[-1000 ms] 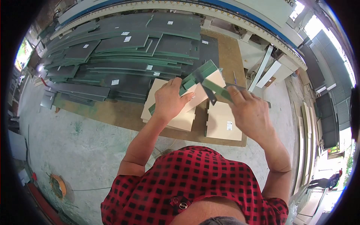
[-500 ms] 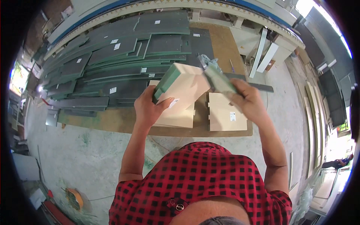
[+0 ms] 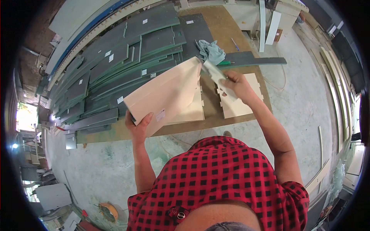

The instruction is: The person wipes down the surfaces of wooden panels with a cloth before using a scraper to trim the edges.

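My left hand grips the lower left corner of a cream board, its thumb on the pale face near a white label. The board is held tilted above the table, its far corner raised. In my right hand, the fingers are wrapped round a long, flat, pale piece, smeared by motion; I cannot tell its kind. Its far end comes close to the board's right edge. Beneath my right hand lies a second cream board with notched edges. Another cream board is partly hidden under the held one.
Many dark grey boards with green edges are stacked across the left of the brown table. A crumpled grey-blue cloth, a green-handled tool, a blue pen and a dark strip lie beyond my hands.
The held board has turned so its broad cream face shows more and its green edge is hidden. My left hand has moved lower and left; my right hand has shifted slightly left and up.
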A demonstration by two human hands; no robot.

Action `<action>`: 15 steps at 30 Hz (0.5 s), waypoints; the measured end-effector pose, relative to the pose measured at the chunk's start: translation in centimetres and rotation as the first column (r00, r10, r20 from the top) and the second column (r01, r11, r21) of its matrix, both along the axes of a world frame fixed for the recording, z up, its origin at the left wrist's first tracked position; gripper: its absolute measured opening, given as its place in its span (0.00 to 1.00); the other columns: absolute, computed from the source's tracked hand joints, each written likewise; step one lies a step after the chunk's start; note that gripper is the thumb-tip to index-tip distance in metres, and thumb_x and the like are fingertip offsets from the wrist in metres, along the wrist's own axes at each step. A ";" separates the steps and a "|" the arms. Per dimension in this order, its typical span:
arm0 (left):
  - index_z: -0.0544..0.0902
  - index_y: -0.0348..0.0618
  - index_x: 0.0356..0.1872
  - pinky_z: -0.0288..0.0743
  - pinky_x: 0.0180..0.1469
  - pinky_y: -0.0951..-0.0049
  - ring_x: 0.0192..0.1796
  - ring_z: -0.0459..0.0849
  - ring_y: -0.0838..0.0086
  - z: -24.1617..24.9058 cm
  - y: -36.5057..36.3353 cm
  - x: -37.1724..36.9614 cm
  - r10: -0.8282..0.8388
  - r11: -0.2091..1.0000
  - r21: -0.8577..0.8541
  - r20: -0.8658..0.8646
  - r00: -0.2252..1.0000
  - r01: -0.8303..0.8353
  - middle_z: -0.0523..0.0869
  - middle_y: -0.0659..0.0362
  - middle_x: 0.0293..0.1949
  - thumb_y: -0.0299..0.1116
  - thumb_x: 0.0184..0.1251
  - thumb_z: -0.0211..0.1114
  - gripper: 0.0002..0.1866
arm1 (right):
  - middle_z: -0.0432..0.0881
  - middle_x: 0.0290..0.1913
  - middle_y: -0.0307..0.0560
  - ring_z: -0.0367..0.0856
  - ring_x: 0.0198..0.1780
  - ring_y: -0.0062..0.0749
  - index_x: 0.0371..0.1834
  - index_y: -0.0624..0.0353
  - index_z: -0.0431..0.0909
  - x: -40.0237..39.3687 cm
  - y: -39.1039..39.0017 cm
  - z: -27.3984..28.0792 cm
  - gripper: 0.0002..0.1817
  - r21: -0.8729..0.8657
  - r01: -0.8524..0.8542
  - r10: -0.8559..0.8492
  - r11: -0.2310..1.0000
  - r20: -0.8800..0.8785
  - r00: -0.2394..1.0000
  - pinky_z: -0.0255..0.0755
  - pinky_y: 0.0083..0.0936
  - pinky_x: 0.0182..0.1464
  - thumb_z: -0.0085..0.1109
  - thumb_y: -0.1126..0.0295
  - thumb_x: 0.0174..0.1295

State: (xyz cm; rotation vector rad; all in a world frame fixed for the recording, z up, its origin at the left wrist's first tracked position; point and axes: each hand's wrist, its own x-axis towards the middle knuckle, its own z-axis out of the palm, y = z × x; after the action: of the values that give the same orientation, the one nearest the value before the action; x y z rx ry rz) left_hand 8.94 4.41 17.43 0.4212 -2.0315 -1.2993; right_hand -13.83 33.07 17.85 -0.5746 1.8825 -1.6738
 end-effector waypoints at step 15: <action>0.65 0.39 0.62 0.75 0.53 0.71 0.52 0.79 0.70 -7.5 -5.5 6.5 0.179 0.866 0.468 0.033 0.983 -0.174 0.77 0.55 0.53 0.24 0.46 0.75 0.39 | 0.81 0.34 0.47 0.82 0.33 0.28 0.48 0.65 0.74 4.5 -4.1 -7.5 0.15 -0.443 0.169 0.179 0.880 0.641 0.747 0.76 0.22 0.35 0.50 0.63 0.68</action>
State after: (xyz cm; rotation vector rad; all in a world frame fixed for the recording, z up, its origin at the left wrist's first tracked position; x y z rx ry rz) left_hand 15.41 -1.06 9.98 0.7992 -1.6053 -1.6679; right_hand -9.34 29.01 10.34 -0.1001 0.9427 -2.0016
